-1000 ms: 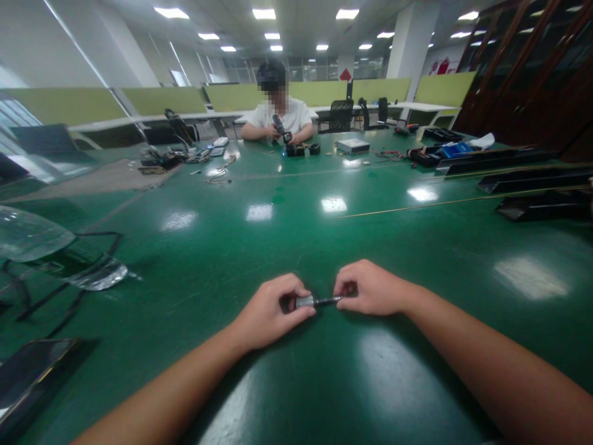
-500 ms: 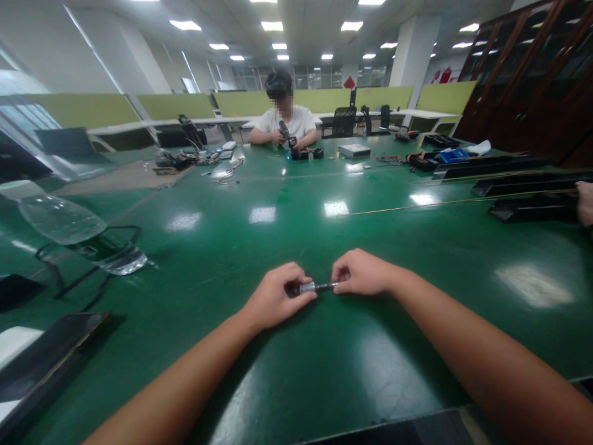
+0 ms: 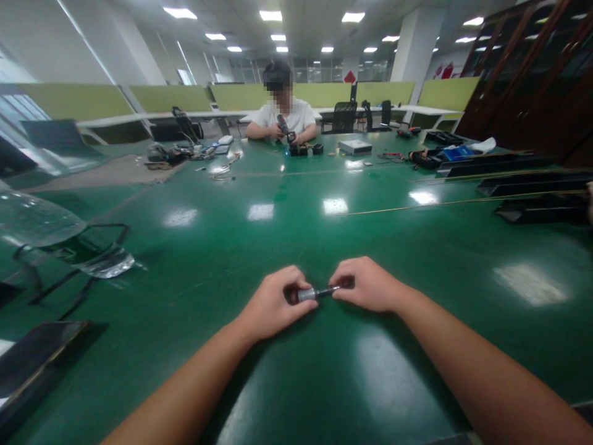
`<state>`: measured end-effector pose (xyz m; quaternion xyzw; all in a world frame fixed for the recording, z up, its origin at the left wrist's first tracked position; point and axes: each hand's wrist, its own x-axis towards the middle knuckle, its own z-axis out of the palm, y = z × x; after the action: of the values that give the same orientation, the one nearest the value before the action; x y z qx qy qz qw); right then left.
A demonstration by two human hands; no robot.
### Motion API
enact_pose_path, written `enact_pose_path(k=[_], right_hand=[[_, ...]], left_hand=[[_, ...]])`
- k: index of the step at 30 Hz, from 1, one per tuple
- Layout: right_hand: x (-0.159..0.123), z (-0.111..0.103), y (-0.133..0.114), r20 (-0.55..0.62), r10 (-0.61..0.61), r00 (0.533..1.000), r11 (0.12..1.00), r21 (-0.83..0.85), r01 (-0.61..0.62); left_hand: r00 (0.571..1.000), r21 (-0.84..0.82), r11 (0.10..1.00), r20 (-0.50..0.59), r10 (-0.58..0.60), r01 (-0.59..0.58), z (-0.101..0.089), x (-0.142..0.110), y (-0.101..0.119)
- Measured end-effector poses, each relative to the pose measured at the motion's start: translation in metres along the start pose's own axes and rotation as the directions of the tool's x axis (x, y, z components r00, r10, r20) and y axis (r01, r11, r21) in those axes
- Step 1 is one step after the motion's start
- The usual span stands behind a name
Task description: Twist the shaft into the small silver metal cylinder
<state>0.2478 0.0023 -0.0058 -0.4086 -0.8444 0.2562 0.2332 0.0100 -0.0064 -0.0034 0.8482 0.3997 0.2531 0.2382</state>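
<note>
Just above the green table (image 3: pixel 259 247), a short silver-and-black rod-shaped tool (image 3: pixel 307 295) lies crosswise between my two hands. Its exact kind I cannot make out. My left hand (image 3: pixel 273 303) is closed round the thick silver barrel, with thumb and fingers pinching it. The thin dark end points right and slightly up, its tip pinched by the thumb and fingers of my right hand (image 3: pixel 364 284). Part of the barrel and the very tip are hidden by the fingers.
A clear water bottle (image 3: pixel 39 219) leans at the left, above a dark flat case (image 3: pixel 41 358). Across the table a person (image 3: pixel 282 117) handles a dark tool. A silver box (image 3: pixel 355 147) stands nearby; long black channels (image 3: pixel 532 185) lie at the right.
The tool has tilted a little, its right end now higher. My right hand has shifted slightly, and the view has turned a bit, carrying the bottle leftward.
</note>
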Motion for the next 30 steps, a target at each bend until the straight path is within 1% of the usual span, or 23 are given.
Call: enact_pose_path(k=[8,11,14,17,21,26,30], right_hand=[[0.002,-0.005,0.004,0.047,0.044,0.998,0.998,0.043,-0.046],[0.002,-0.008,0.004,0.052,0.040,0.998,0.999,0.020,-0.041],[0.001,-0.014,0.007,0.060,0.049,0.997,0.998,-0.038,-0.047],[-0.001,-0.022,0.011,0.070,0.101,0.992,0.993,-0.073,-0.096],[-0.003,-0.028,0.015,0.090,0.153,0.984,0.987,-0.066,-0.147],[-0.003,-0.027,0.012,0.124,0.126,0.984,0.992,-0.038,-0.122],[-0.003,-0.023,0.010,0.118,0.097,0.988,0.995,0.004,-0.098]], left_hand=[[0.994,-0.034,0.998,0.096,-0.045,0.048,-0.006,0.004,-0.006],[0.993,-0.029,0.997,0.097,-0.063,0.066,-0.007,0.003,-0.005],[0.991,-0.040,0.996,0.107,-0.075,0.079,-0.008,0.003,-0.004],[0.991,-0.040,0.996,0.107,-0.078,0.083,-0.008,0.004,-0.003],[0.992,-0.030,0.997,0.103,-0.073,0.077,-0.009,0.004,-0.003],[0.993,-0.045,0.996,0.097,-0.075,0.079,-0.008,0.004,-0.004],[0.994,-0.049,0.996,0.082,-0.075,0.079,-0.007,0.003,-0.004]])
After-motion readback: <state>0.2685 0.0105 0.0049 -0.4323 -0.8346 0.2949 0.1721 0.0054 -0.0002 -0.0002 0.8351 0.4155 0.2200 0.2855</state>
